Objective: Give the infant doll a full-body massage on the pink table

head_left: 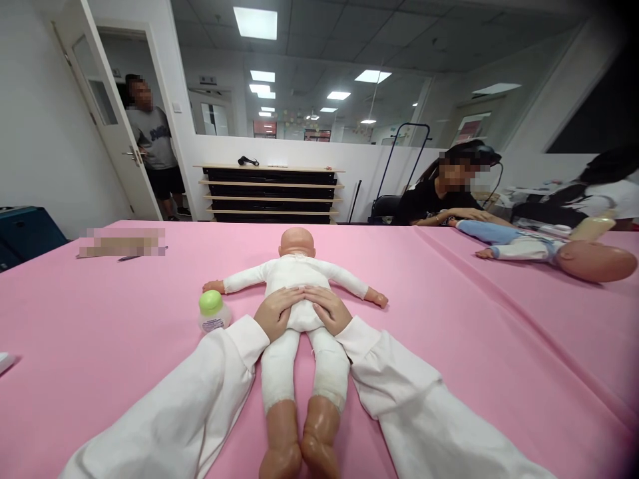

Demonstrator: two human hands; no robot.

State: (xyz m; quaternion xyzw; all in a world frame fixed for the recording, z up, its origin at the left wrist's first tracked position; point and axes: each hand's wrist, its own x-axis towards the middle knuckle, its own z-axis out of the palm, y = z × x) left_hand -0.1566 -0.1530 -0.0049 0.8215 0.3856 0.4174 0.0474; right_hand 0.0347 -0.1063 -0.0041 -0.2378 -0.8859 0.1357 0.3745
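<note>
A baby doll (297,273) with a white cloth body lies on the pink table cover (150,313), its head away from me and its arms spread. It seems to lie face down, since no face shows. My left hand (278,311) rests flat on the left side of its lower back. My right hand (329,309) lies the same way on the right side, and the fingertips of both hands meet in the middle. Both hands have their fingers stretched out and hold nothing. Beside my left wrist stands a small clear jar with a green lid (211,305).
Another baby doll (594,259) in blue and white lies at the far right, before a seated person (439,189) wearing a headset. Someone (154,140) stands in the doorway. A pale bottle (592,227) is at right, a blurred flat item (122,243) at back left.
</note>
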